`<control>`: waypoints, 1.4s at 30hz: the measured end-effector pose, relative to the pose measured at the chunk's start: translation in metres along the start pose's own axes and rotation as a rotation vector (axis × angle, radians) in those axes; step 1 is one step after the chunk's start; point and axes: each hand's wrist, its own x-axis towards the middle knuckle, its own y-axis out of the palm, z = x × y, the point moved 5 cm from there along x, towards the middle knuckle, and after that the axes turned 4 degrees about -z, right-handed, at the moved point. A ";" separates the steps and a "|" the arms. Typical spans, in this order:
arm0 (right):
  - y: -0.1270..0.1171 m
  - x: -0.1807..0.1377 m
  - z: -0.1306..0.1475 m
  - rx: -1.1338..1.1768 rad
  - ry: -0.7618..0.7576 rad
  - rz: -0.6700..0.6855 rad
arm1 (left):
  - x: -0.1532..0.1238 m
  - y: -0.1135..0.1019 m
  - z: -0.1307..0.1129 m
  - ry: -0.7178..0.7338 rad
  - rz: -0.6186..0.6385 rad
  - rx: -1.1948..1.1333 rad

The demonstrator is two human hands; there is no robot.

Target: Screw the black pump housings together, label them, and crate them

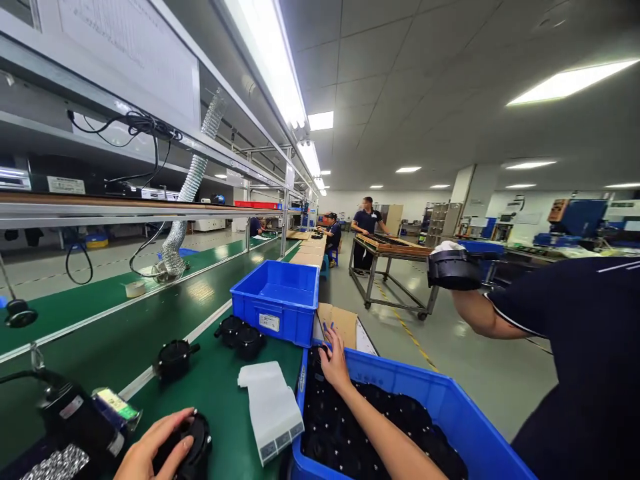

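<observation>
My left hand is at the bottom left, its fingers wrapped over a black round part that lies on the green conveyor belt. My right hand reaches into the near blue bin, which is full of black round parts. Its fingers are stretched out and apart at the bin's far left corner, resting on the parts there. Several more black round parts lie loose on the belt ahead.
A second blue bin stands on the belt, with cardboard behind the near bin. White foam pieces lie between my hands. A co-worker in a dark shirt at right holds up a black part. A black tool sits at left.
</observation>
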 end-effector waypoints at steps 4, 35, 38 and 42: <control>-0.007 0.004 0.014 -0.034 0.000 -0.005 | -0.004 -0.004 -0.010 -0.104 -0.024 0.013; 0.107 -0.199 0.260 0.357 0.075 1.084 | -0.018 0.007 -0.032 -0.616 0.192 -0.874; 0.109 -0.196 0.264 0.330 -0.006 1.115 | -0.018 0.007 -0.030 -0.616 0.192 -0.880; 0.111 -0.192 0.269 0.277 -0.061 1.145 | -0.018 0.007 -0.028 -0.617 0.190 -0.883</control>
